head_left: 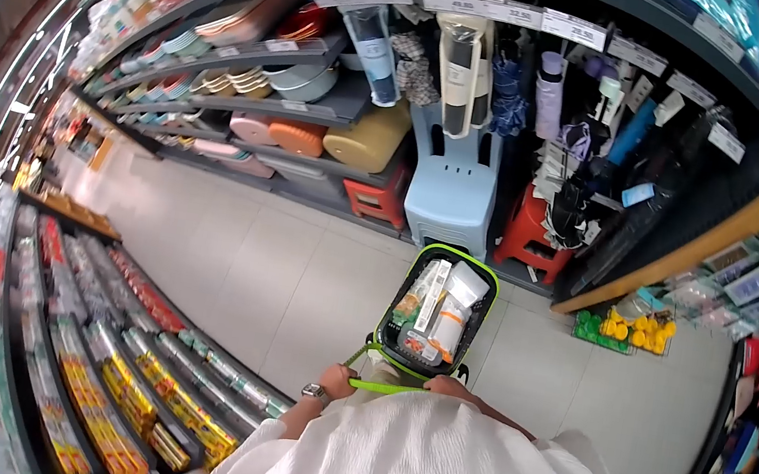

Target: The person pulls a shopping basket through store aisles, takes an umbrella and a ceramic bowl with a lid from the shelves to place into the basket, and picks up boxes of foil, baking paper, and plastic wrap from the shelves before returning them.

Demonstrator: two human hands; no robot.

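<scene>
My left hand (339, 382), with a watch (314, 391) at the wrist, is closed around the left end of a green basket handle (386, 388). At the handle's other end, my right hand (447, 387) grips it too, its fingers partly hidden. The black shopping basket (488, 304) with a green rim hangs or stands just ahead of my body. Inside lie a white package (468, 284), a white-and-orange package (449, 329), a long white box (432, 296) and a clear-wrapped package (411, 303).
A light blue plastic chair (451, 194) stands ahead, between red stools (375, 199). Umbrellas (457, 77) hang above it. Shelves of basins and bowls (303, 80) run left. A goods rack (110, 364) is at left, and a basket of yellow and green items (640, 332) at right.
</scene>
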